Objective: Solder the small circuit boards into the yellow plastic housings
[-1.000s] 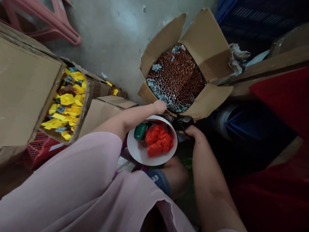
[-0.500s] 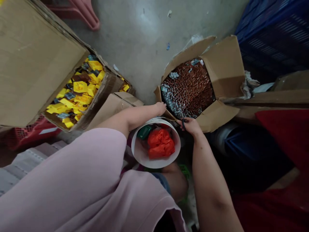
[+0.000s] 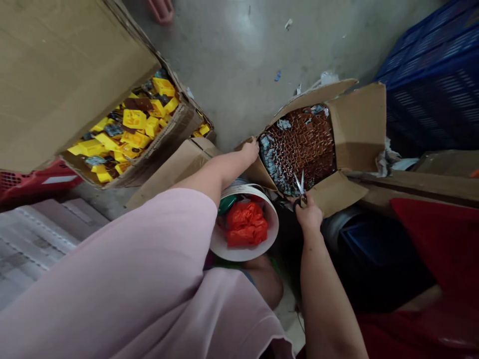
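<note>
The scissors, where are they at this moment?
In the head view, right of centre: the right hand holds the scissors, blades open, at the near edge of the carton of brown packets, right of the white bucket.

Loose pale pink short sleeve (image 3: 149, 259), bare forearms, blue shorts hem.

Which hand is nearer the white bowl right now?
Left. The left hand grips the box flap just above the white bowl; the right hand, holding scissors, sits off its right side.

Scissors (image 3: 300, 185) now raised, blades parted, in right hand (image 3: 309, 218); left hand (image 3: 250, 149) has moved onto box flap (image 3: 262, 172).
</note>
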Tool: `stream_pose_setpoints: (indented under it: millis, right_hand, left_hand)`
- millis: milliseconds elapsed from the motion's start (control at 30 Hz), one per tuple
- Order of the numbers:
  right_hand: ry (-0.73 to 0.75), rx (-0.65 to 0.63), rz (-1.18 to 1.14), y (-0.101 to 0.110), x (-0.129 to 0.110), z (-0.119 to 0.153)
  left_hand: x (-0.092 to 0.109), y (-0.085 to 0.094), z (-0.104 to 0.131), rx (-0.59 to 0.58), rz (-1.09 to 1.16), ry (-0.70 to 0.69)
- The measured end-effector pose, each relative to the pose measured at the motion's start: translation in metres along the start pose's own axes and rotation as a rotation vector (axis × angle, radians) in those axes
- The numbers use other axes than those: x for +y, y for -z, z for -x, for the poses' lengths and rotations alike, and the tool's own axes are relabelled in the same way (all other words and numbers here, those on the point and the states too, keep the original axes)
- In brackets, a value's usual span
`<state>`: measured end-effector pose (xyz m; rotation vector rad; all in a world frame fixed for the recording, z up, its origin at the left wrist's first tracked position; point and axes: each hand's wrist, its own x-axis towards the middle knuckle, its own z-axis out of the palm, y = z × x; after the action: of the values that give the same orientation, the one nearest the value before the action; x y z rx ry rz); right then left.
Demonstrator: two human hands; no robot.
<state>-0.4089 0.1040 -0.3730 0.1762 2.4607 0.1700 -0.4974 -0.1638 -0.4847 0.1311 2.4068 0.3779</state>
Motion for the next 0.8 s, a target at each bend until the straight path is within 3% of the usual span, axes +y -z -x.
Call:
stream_pose_setpoints:
  millis: [233, 400, 533, 700, 800]
  right_hand:
    - [-0.115, -0.113, 0.043, -0.023, 0.035, 0.001]
    - [-0.150, -0.145, -0.035, -0.042, 0.043, -0.005]
    - [-0.156, -0.092, -0.148, -0.042, 0.044, -0.009]
    - [-0.044, 0.029, -0.297, -0.017, 0.018, -0.016]
    - [0.109, -0.085, -0.362, 0.004, -0.018, -0.028]
  left_hand:
    - [0.010, -0.016, 0.000, 0.046, 0.076, 0.136]
    - [0.006, -0.016, 0.001, 0.037, 0.064, 0.130]
    - [-0.001, -0.007, 0.006, 0.028, 0.057, 0.078]
    - [-0.004, 0.001, 0.010, 0.037, 0.126, 0.070]
    - [0.002, -0.005, 0.013, 0.042, 0.175, 0.131]
